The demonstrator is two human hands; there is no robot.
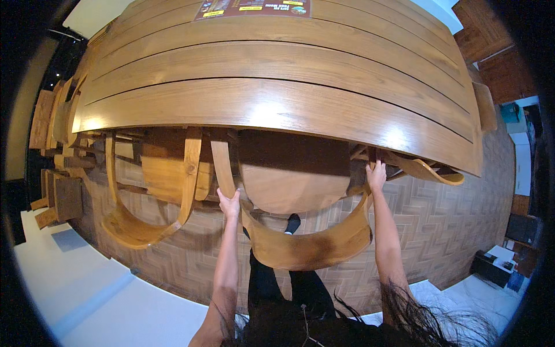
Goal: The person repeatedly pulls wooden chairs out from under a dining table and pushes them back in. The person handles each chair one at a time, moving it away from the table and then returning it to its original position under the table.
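Observation:
A wooden armchair (310, 247) with a curved backrest stands before me, the front of its seat under the edge of a slatted wooden table (277, 97). My left hand (229, 203) grips the chair's left armrest. On the other side, my right hand (376, 175) is closed around the right armrest, close to the table edge. The chair's front legs are hidden beneath the tabletop.
A second wooden armchair (138, 230) is at the left, partly under the table. Another chair's curved back (433, 171) shows at the right. A printed menu (253, 8) lies on the table. Stacked wooden furniture (65, 195) stands at the far left, on herringbone flooring (433, 234).

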